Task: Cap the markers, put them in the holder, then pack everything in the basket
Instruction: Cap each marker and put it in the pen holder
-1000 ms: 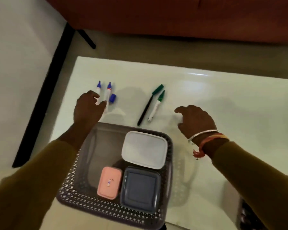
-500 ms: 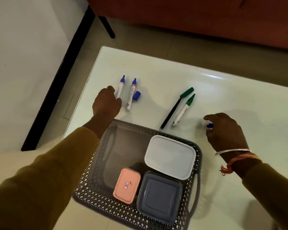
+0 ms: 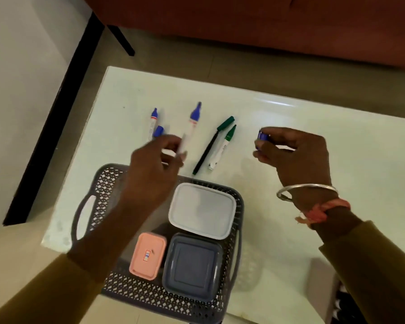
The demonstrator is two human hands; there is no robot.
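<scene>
My left hand [image 3: 157, 157] grips the lower end of a white marker with an uncapped blue tip [image 3: 192, 125], lifted off the table and pointing away from me. My right hand [image 3: 292, 153] pinches a blue cap [image 3: 263, 136] between its fingertips, to the right of that marker. A second blue-tipped marker [image 3: 153, 121] lies on the white table [image 3: 290, 118] with a loose blue cap [image 3: 159, 131] beside it. A thin black pen with a green cap [image 3: 212, 146] and a green-tipped white marker [image 3: 222, 148] lie between my hands. The grey perforated basket [image 3: 103, 183] sits nearest me.
Inside the basket are a white lidded box [image 3: 202, 210], a pink box [image 3: 147, 256] and a grey-blue box [image 3: 193, 266]. The table's left edge drops to the floor by a black frame [image 3: 56, 118]. A red-brown sofa [image 3: 267, 24] stands beyond the table.
My left hand has picked one blue-tipped marker up off the table. My right hand has lifted a blue cap from the right of the green marker and raised it.
</scene>
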